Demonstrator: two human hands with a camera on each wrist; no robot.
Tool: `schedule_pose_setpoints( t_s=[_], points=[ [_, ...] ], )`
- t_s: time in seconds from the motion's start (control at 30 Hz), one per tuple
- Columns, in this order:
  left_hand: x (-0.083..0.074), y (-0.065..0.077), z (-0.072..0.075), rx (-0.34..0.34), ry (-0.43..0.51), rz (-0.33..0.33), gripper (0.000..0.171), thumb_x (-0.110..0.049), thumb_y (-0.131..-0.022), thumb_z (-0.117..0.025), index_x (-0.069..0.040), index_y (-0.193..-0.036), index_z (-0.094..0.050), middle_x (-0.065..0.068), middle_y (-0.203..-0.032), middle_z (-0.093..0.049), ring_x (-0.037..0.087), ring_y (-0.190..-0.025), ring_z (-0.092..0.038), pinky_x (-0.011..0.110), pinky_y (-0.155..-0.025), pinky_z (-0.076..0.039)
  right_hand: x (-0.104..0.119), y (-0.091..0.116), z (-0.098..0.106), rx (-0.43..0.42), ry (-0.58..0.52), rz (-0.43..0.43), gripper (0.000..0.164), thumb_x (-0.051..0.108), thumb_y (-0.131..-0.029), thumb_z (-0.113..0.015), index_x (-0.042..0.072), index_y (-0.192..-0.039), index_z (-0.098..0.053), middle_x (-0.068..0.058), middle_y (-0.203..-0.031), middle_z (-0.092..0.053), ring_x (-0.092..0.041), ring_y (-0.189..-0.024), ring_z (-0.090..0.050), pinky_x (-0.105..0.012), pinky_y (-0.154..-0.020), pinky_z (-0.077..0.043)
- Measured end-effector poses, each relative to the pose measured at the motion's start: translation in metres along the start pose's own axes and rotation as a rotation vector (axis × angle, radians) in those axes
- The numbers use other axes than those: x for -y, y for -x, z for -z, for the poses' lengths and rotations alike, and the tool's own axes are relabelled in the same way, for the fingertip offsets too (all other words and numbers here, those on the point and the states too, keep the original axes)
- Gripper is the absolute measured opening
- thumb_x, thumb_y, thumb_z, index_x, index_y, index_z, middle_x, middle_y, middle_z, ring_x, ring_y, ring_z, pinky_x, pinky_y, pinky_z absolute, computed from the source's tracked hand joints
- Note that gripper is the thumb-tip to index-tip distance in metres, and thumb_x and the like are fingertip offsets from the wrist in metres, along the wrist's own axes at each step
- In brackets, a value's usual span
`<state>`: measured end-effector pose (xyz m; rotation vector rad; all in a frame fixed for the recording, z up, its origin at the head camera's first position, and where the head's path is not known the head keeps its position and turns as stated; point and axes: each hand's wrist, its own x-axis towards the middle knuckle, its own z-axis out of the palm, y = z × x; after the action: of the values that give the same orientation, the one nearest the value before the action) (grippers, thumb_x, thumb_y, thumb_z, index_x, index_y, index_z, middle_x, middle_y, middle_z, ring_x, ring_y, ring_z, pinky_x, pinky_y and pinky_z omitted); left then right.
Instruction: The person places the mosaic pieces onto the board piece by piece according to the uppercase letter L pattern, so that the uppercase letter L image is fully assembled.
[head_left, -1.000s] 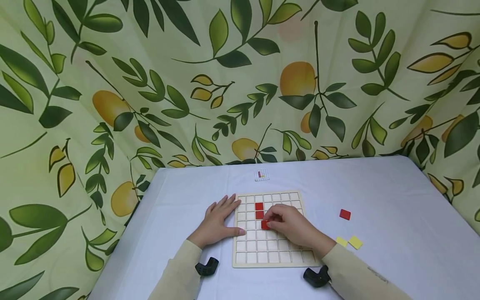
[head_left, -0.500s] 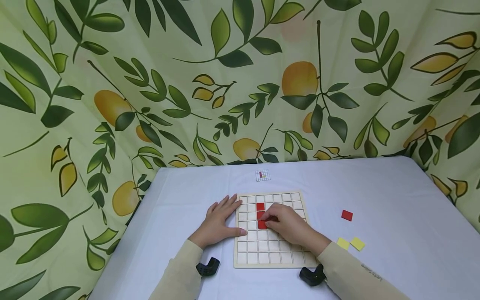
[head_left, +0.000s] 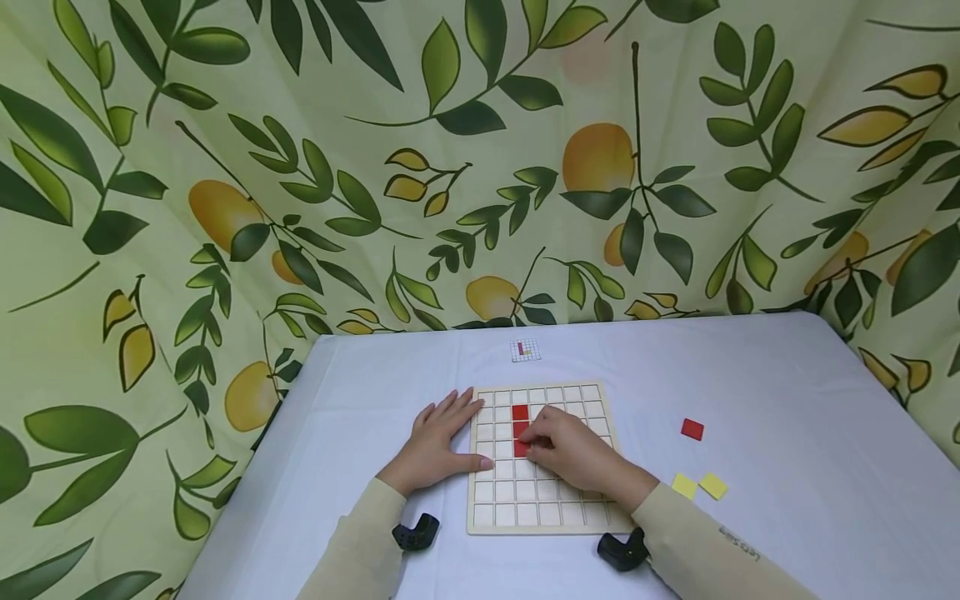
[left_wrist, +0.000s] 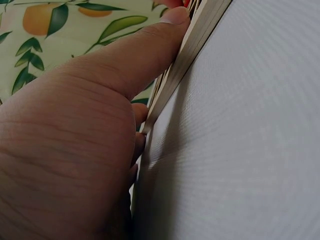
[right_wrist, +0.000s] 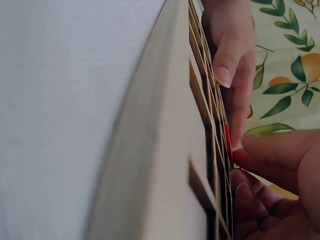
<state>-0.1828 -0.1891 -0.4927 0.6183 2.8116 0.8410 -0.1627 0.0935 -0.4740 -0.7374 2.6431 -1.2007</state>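
A square wooden grid board (head_left: 495, 530) lies in front of me, with three red tiles in one column. My right hand (head_left: 577, 454) has its fingers curled over the lowest red tile (head_left: 520, 448), pinching its right edge with thumb and finger. That tile appears flush in line below the middle red tile (head_left: 519, 430) and the top red tile (head_left: 521, 412). In the right wrist view, the fingertips (right_wrist: 245, 156) touch red at the board's surface. My left hand (head_left: 437, 446) lies spread along the board's left edge, its thumb (left_wrist: 150, 47) resting on the frame.
To the right of the board lie a loose red tile (head_left: 692, 429) and two yellow tiles, a nearer-left yellow tile (head_left: 683, 486) and a yellow tile (head_left: 713, 486). A small printed pattern card (head_left: 526, 350) lies beyond the board on the white tablecloth (head_left: 375, 375).
My right hand has shifted slightly left with the red tile, which was askew and now lines up under the other two. The left hand has stayed on the board's edge.
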Motion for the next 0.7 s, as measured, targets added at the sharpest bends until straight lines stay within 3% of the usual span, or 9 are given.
schedule_pose_setpoints(
  t_s=[0.23, 0.37, 0.57, 0.7],
  points=[
    [0.0, 0.001, 0.0, 0.003, 0.004, 0.006, 0.103, -0.071, -0.086, -0.082, -0.023, -0.169, -0.044, -0.003, -0.178, -0.025, 0.023, -0.166, -0.01, 0.059, -0.128, -0.001, 0.001, 0.005, 0.009, 0.019, -0.09, -0.017, 0.018, 0.02, -0.109, -0.07, 0.017, -0.123, -0.08, 0.01, -0.116, -0.069, -0.016, -0.107, -0.062, -0.048, -0.099, -0.053],
    [0.0, 0.001, 0.0, 0.008, 0.0, 0.011, 0.105, -0.072, -0.084, -0.082, -0.024, -0.17, -0.044, -0.005, -0.179, -0.024, 0.022, -0.166, -0.009, 0.058, -0.128, -0.001, 0.001, 0.007, 0.015, 0.04, -0.21, -0.061, 0.024, 0.03, -0.111, -0.068, 0.017, -0.129, -0.078, 0.008, -0.119, -0.07, -0.019, -0.107, -0.061, -0.046, -0.097, -0.053],
    [0.0, 0.0, 0.0, 0.004, 0.004, 0.014, 0.105, -0.072, -0.084, -0.082, -0.023, -0.169, -0.044, -0.004, -0.178, -0.024, 0.022, -0.166, -0.009, 0.058, -0.128, -0.001, -0.001, 0.012, 0.026, 0.057, -0.369, -0.096, 0.037, 0.04, -0.113, -0.061, 0.01, -0.132, -0.073, -0.006, -0.106, -0.07, -0.026, -0.098, -0.065, -0.043, -0.086, -0.055],
    [-0.002, 0.0, 0.0, -0.002, 0.016, 0.011, 0.104, -0.071, -0.084, -0.082, -0.022, -0.169, -0.046, -0.003, -0.178, -0.026, 0.024, -0.166, -0.01, 0.06, -0.128, -0.002, -0.002, 0.017, 0.038, 0.057, -0.465, -0.099, 0.047, 0.04, -0.117, -0.051, 0.003, -0.142, -0.066, -0.009, -0.118, -0.071, -0.028, -0.106, -0.068, -0.04, -0.092, -0.058]
  ],
)
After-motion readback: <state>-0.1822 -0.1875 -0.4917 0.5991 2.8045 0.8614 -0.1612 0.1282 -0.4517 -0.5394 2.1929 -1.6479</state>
